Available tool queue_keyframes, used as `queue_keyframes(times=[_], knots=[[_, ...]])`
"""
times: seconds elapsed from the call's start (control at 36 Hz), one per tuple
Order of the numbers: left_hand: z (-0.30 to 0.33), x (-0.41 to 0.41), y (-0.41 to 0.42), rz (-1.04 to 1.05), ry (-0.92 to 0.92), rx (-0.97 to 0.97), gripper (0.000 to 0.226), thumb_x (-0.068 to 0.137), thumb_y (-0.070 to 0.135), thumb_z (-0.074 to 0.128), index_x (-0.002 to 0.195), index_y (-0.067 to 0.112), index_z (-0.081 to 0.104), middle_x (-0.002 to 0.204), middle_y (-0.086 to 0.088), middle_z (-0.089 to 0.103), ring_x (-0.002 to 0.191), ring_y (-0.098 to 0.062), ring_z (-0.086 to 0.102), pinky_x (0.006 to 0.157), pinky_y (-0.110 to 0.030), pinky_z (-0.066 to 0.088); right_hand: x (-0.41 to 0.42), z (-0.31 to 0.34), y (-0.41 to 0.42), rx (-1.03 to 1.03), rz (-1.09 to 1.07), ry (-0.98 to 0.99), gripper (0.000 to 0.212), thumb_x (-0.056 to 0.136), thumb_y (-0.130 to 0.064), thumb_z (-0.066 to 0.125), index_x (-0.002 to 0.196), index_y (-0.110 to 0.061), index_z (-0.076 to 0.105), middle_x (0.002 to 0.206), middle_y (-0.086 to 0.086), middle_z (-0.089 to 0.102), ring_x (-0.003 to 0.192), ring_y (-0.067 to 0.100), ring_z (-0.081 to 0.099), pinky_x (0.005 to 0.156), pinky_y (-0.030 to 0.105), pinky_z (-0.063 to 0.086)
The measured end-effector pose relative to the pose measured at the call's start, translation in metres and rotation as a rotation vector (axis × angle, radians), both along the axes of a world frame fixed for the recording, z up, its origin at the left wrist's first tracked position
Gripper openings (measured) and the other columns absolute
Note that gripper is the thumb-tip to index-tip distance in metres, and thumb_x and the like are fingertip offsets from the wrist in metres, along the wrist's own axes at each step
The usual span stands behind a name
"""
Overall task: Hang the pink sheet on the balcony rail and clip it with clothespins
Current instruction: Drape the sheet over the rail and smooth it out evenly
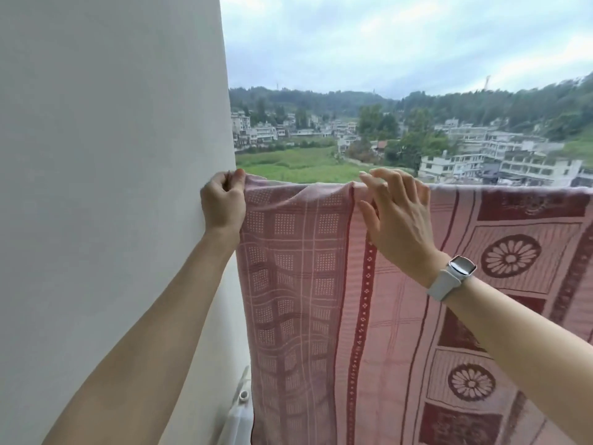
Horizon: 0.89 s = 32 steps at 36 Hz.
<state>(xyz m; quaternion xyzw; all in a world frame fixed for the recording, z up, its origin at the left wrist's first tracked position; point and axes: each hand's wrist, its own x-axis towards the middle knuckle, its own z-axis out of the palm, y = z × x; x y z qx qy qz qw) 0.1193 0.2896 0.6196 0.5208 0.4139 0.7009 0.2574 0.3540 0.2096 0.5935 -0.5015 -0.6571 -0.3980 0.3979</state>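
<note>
The pink sheet [321, 284], patterned with dark red squares and flowers, hangs draped over the balcony rail, which lies hidden under its top fold. My left hand [223, 203] pinches the sheet's top left corner right beside the wall. My right hand [396, 216] rests at the top fold further right, fingers spread and touching the cloth, thumb against its front; a pale watch sits on that wrist. No clothespin shows in either hand or on the sheet.
A plain white wall [112, 187] fills the left side and meets the sheet's left edge. A white plastic container with a cap [239, 415] stands low by the wall. Beyond the rail lie fields, buildings and wooded hills.
</note>
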Motion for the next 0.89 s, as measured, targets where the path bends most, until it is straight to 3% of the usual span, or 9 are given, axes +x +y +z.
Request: queue_keyframes(times=[0.19, 0.28, 0.39, 0.44, 0.53, 0.64, 0.72, 0.78, 0.89], knots=[[-0.012, -0.009, 0.004, 0.047, 0.034, 0.097, 0.024, 0.093, 0.022, 0.052, 0.075, 0.006, 0.055, 0.064, 0.002, 0.048, 0.064, -0.015, 0.043, 0.060, -0.030, 0.038, 0.012, 0.011, 0.010, 0.031, 0.048, -0.047, 0.008, 0.085, -0.014, 0.057, 0.079, -0.008, 0.059, 0.084, 0.005, 0.058, 0.080, 0.019, 0.042, 0.072, 0.029, 0.030], [-0.009, -0.010, 0.001, 0.097, 0.051, 0.131, 0.027, 0.093, 0.022, 0.051, 0.067, 0.014, 0.051, 0.062, 0.005, 0.048, 0.058, -0.009, 0.041, 0.056, -0.020, 0.036, 0.006, 0.015, 0.005, 0.062, 0.099, -0.023, 0.007, 0.086, -0.008, 0.055, 0.080, -0.008, 0.059, 0.081, 0.006, 0.060, 0.076, 0.020, 0.047, 0.070, 0.028, 0.033], [-0.014, -0.018, -0.010, 0.152, 0.100, 0.234, 0.023, 0.094, 0.026, 0.050, 0.079, 0.009, 0.054, 0.066, 0.008, 0.051, 0.063, -0.011, 0.047, 0.059, -0.023, 0.040, -0.004, 0.004, -0.013, 0.097, 0.216, 0.005, 0.005, 0.086, -0.004, 0.055, 0.082, -0.006, 0.056, 0.080, 0.009, 0.059, 0.075, 0.017, 0.047, 0.068, 0.028, 0.040], [-0.032, -0.023, -0.016, 0.177, 0.155, 0.263, 0.022, 0.095, 0.027, 0.049, 0.080, 0.012, 0.053, 0.067, 0.012, 0.050, 0.060, -0.003, 0.046, 0.057, -0.016, 0.037, -0.007, -0.009, -0.023, 0.081, 0.275, 0.000, 0.009, 0.087, -0.005, 0.053, 0.081, -0.004, 0.059, 0.079, 0.009, 0.060, 0.075, 0.018, 0.049, 0.070, 0.028, 0.043], [-0.070, -0.027, -0.016, 0.178, 0.237, 0.159, 0.022, 0.095, 0.025, 0.047, 0.078, 0.012, 0.051, 0.065, 0.010, 0.049, 0.056, -0.004, 0.044, 0.052, -0.022, 0.031, -0.011, -0.042, -0.034, 0.003, 0.286, -0.055, 0.016, 0.090, -0.008, 0.049, 0.080, -0.003, 0.061, 0.078, 0.007, 0.061, 0.071, 0.018, 0.049, 0.068, 0.028, 0.045], [-0.109, -0.025, -0.007, 0.180, 0.284, -0.070, 0.029, 0.095, 0.028, 0.045, 0.073, 0.008, 0.047, 0.062, 0.003, 0.046, 0.065, -0.021, 0.044, 0.057, -0.029, 0.024, -0.014, -0.074, -0.027, -0.149, 0.193, -0.067, 0.014, 0.087, -0.008, 0.051, 0.081, -0.005, 0.063, 0.079, 0.007, 0.063, 0.072, 0.023, 0.056, 0.067, 0.035, 0.051], [-0.112, -0.019, -0.009, 0.213, 0.255, -0.201, 0.030, 0.093, 0.038, 0.044, 0.093, 0.009, 0.053, 0.086, -0.003, 0.058, 0.079, -0.024, 0.052, 0.067, -0.032, 0.037, -0.009, -0.078, -0.022, -0.177, 0.142, -0.056, 0.009, 0.086, -0.008, 0.055, 0.088, -0.007, 0.064, 0.086, 0.007, 0.066, 0.081, 0.025, 0.058, 0.076, 0.038, 0.047], [-0.110, -0.017, -0.014, 0.205, 0.212, -0.218, 0.038, 0.091, 0.043, 0.047, 0.113, 0.012, 0.047, 0.108, -0.003, 0.054, 0.090, -0.022, 0.055, 0.080, -0.036, 0.044, -0.003, -0.083, -0.023, -0.177, 0.127, -0.098, 0.015, 0.086, -0.009, 0.057, 0.100, -0.009, 0.062, 0.096, 0.007, 0.065, 0.090, 0.025, 0.057, 0.083, 0.037, 0.040], [-0.114, -0.005, -0.039, 0.350, 0.374, 0.017, 0.045, 0.088, 0.033, 0.053, 0.126, 0.013, 0.039, 0.127, -0.009, 0.042, 0.113, -0.024, 0.044, 0.094, -0.042, 0.038, 0.013, -0.096, -0.038, -0.097, 0.156, -0.118, 0.030, 0.089, -0.010, 0.054, 0.118, -0.012, 0.053, 0.111, 0.009, 0.059, 0.106, 0.025, 0.050, 0.096, 0.044, 0.036]])
